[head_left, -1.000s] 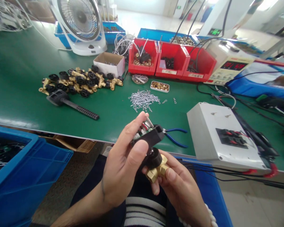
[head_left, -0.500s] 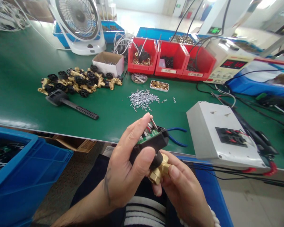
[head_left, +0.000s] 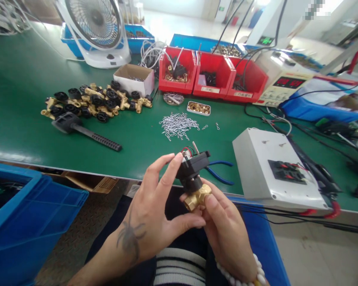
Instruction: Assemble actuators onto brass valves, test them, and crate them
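Worktop (head_left: 137, 131): green surface, carrying most items listed below. Blue bin (head_left: 21, 238): at the lower left, beside the near edge of the worktop. Grey box (head_left: 256, 171): right side, sloped top fitted with a black panel and red wires. White fan (head_left: 98, 24): standing at the back left. Three red bins (head_left: 222, 91): in a row at the back, small parts inside. Power supply (head_left: 281, 93): immediately right of the red bins, red display lit, digits not legible. Heap of brass fittings (head_left: 92, 101) with black caps: left of centre. Black tool (head_left: 91, 135): lying in front of the heap, ribbed handle pointing right and toward the person. Small carton (head_left: 141, 85): behind the right end of the heap, contents unclear.

Left hand (head_left: 152, 206): fingers extended, thumb spread well away from them; the fingertips are at the left edge of the black housing (head_left: 197, 163), firm contact cannot be confirmed. Right hand (head_left: 226, 222): pinching the brass body (head_left: 198, 196) between thumb and fingers. Housing and body form one tilted assembly, held in front of the worktop's near edge, housing uppermost, with a metal pin and wires showing at its top.

Pliers (head_left: 219, 178): blue handles visible just right of the assembly. Pile of wire clips (head_left: 179, 126): mid-worktop. Rectangular tray (head_left: 198, 113): behind the clips, holding small brass parts. Two loose clips (head_left: 217, 126): right of the pile.
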The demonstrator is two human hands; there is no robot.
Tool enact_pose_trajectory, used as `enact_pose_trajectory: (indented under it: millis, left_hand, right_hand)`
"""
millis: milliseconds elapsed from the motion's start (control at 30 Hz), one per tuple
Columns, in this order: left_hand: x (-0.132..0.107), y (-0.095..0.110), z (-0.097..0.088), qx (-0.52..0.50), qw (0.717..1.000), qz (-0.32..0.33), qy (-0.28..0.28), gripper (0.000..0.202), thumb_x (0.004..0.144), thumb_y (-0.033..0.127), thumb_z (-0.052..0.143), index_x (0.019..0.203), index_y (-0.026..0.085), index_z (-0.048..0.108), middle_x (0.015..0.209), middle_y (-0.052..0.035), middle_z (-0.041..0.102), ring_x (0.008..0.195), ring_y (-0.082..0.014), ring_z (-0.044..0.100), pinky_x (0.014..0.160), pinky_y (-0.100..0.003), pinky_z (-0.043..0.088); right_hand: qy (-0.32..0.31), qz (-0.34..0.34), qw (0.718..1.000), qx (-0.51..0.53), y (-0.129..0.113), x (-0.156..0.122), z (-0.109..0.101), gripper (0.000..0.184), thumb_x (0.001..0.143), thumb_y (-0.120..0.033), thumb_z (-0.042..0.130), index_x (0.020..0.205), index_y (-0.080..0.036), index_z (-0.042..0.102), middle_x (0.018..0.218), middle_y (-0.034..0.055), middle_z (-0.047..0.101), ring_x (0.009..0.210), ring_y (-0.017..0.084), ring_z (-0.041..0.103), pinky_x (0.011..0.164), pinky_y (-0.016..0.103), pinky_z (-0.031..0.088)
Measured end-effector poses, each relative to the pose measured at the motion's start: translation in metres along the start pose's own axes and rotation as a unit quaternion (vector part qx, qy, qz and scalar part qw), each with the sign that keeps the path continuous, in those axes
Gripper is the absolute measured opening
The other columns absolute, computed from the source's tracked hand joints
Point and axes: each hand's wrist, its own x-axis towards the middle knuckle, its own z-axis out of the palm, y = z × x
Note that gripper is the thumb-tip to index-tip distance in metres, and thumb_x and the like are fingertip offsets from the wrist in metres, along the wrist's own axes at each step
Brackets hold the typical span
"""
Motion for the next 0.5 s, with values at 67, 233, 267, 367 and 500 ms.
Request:
enact_pose_trajectory:
  millis: [67,233,267,367,500]
  left_hand:
    - [-0.002,0.002,0.0,0.033,0.999,0.001,0.006,0.092,0.082,0.045,0.074,0.155,0.022,0.024,0.144,-0.0156,0.046,0.134,-0.0296,0.048,0.106,-0.043,0.052]
    - [0.0,0.011,0.004,-0.039,0.997,-0.01,0.064,0.081,0.073,0.031,0.078,0.143,0.018,0.039,0.126,-0.0108,0.053,0.115,-0.0237,0.057,0.098,-0.037,0.057]
    - [0.0,0.014,0.006,-0.058,0.996,-0.012,0.062,0.081,0.072,0.031,0.078,0.142,0.018,0.04,0.124,-0.0102,0.053,0.113,-0.0229,0.058,0.096,-0.036,0.057]
    - [-0.001,0.021,0.011,-0.068,0.997,0.002,0.045,0.084,0.069,0.03,0.077,0.142,0.016,0.038,0.122,-0.0106,0.053,0.111,-0.0226,0.058,0.096,-0.035,0.058]
    - [-0.001,0.027,0.018,-0.046,0.998,0.02,0.047,0.087,0.069,0.029,0.077,0.143,0.013,0.037,0.119,-0.0122,0.053,0.109,-0.0233,0.059,0.095,-0.034,0.058]
  right_hand:
    - [0.005,-0.006,0.999,-0.052,0.001,0.0,-0.003,0.051,0.087,-0.055,0.069,0.122,-0.019,0.064,0.087,0.0069,0.073,0.062,0.013,0.059,0.053,0.023,0.049]
    - [0.045,-0.17,0.971,-0.163,-0.001,0.011,-0.013,0.057,0.09,-0.071,0.051,0.121,-0.027,0.067,0.111,0.0075,0.069,0.098,0.023,0.064,0.085,0.035,0.054]
    - [0.063,-0.199,0.967,-0.149,-0.003,0.015,-0.013,0.059,0.09,-0.074,0.046,0.122,-0.029,0.067,0.117,0.007,0.067,0.107,0.024,0.062,0.092,0.037,0.052]
    - [0.05,-0.189,0.979,-0.052,-0.011,0.024,-0.004,0.061,0.09,-0.076,0.042,0.121,-0.029,0.066,0.119,0.0073,0.065,0.112,0.026,0.061,0.097,0.042,0.05]
    - [0.057,-0.161,0.985,0.005,-0.02,0.029,0.011,0.047,0.094,-0.065,0.046,0.107,-0.026,0.068,0.106,0.0078,0.066,0.101,0.025,0.064,0.094,0.043,0.051]
